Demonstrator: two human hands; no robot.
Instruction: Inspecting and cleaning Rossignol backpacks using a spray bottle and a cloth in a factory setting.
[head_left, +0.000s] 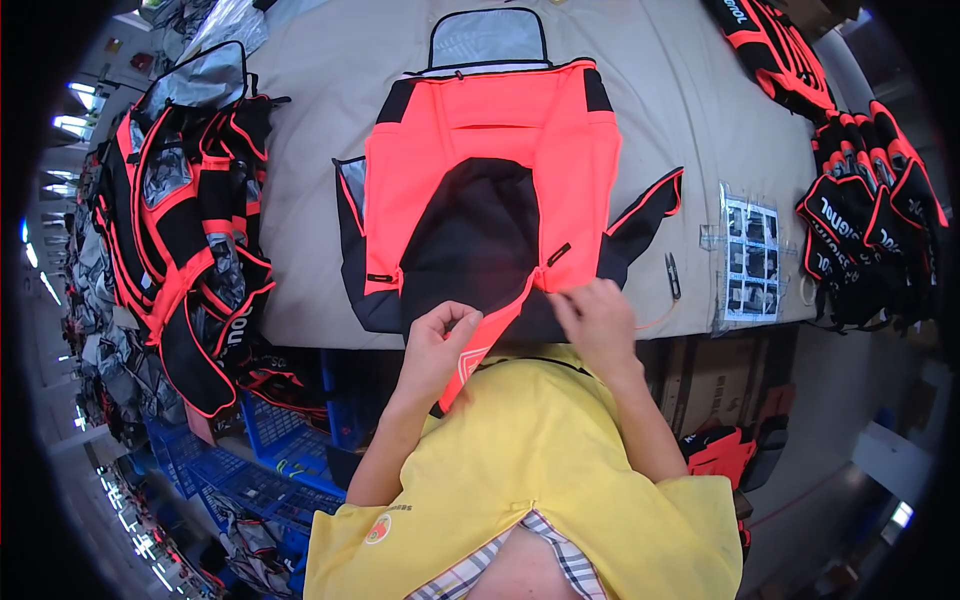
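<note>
A: Table [660, 90] surface was beige cloth. Noted small thread snips [673, 276] near its front edge, beside a taped-down sheet of small pictures [750, 258].

B: Stacks recorded?

A: Pile of orange-and-black pieces [185, 230] at left, black-and-orange strap pieces [870, 215] at right. Blue crates [265, 455] sat below the table, left side.

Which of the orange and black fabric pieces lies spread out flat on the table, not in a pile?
The orange and black bag panel in the middle, which both hands grip at its near edge. The pieces at the left and right lie stacked in piles.
</note>
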